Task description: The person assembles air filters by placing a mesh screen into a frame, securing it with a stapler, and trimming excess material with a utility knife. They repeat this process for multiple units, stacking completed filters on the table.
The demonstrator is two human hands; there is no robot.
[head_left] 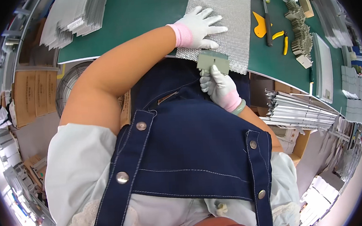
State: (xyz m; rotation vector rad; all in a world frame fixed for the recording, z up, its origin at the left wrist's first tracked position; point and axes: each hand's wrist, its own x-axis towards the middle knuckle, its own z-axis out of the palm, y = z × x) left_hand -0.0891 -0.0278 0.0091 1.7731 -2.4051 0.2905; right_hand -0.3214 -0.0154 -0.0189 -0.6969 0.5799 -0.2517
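A silver metal mesh sheet [229,23] with a fine expanded pattern lies on the green table, its near edge at the table's front. My left hand [200,27], in a white glove with a pink cuff, rests flat on the sheet with its fingers spread. Close to the sheet's near edge, my right hand [221,85], gloved the same way, grips a flat grey-green scraper plate [213,63]. The thumb presses on the plate's face and the other fingers curl beneath it. Whether the plate touches the sheet I cannot tell.
On the green table [142,20] lie a hammer [267,22], a yellow scraper [259,24] and yellow-handled pliers [285,44]. Stacked metal sheets [79,13] stand at the far left. A row of metal clips [300,35] and a framed mesh panel [323,69] are at right.
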